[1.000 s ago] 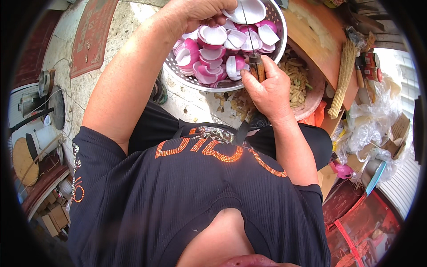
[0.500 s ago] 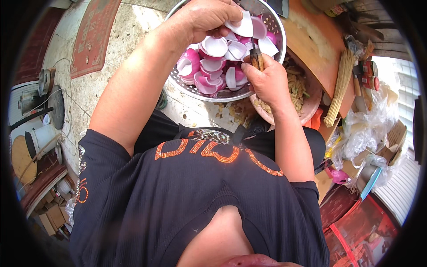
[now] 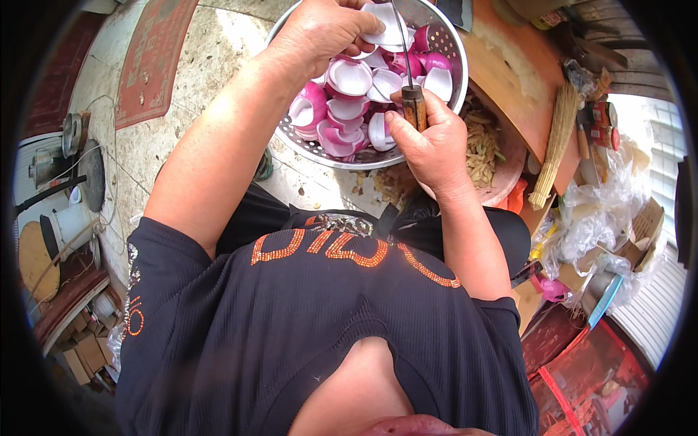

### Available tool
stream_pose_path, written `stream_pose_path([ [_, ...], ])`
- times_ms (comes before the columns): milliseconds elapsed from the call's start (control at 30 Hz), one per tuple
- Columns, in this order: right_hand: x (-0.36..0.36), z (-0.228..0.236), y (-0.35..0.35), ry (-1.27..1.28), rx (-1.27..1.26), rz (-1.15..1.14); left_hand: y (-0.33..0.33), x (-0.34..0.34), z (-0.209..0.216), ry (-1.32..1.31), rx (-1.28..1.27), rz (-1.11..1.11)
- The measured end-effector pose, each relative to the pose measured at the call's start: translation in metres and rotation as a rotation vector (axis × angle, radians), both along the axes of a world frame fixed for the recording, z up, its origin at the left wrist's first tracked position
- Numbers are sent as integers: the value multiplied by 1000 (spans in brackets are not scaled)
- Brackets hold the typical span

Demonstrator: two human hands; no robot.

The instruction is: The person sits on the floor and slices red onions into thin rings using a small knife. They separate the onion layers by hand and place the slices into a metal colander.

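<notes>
My left hand (image 3: 331,29) pinches a curved piece of onion (image 3: 385,27), pale inner side showing, above a metal colander (image 3: 298,139) with holes in its wall. In my right hand (image 3: 435,138) is a knife (image 3: 414,105), gripped by its brown wooden handle. Its thin dark blade points up and away, right beside the held onion piece; whether the two touch I cannot tell. Below both hands the colander holds many purple and white onion pieces (image 3: 349,78), cup-shaped, some stacked in one another.
Right of the colander stands a pinkish basin (image 3: 512,156) with yellowish peelings. Beyond it are a wooden board (image 3: 509,73), a straw whisk broom (image 3: 556,138) and crumpled plastic bags (image 3: 603,203). A red mat (image 3: 153,62) lies on the floor at left. A pot (image 3: 75,133) stands at far left.
The knife has risen, its blade now more exposed and upright beside the onion piece. My left hand has shifted slightly left and up with its piece.
</notes>
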State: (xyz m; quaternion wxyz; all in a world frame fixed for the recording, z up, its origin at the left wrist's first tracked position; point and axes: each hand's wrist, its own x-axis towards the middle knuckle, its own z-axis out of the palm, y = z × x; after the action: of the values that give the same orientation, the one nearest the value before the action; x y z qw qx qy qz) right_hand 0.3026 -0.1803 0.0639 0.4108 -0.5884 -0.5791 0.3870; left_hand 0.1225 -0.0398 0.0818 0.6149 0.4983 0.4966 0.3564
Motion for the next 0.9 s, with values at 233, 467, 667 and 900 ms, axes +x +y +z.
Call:
stream_pose_path([
  [233, -1, 0, -2, -7, 36, 0, -3, 1, 7, -28, -39, 7],
  [467, -3, -3, 1, 72, -63, -19, -11, 2, 12, -40, -182, -56],
  [667, 1, -5, 10, 118, -170, -37, -23, 4, 13, -117, -357, -346],
  [900, -1, 1, 11, 295, -217, -134, -15, 10, 5, -82, -158, -124],
])
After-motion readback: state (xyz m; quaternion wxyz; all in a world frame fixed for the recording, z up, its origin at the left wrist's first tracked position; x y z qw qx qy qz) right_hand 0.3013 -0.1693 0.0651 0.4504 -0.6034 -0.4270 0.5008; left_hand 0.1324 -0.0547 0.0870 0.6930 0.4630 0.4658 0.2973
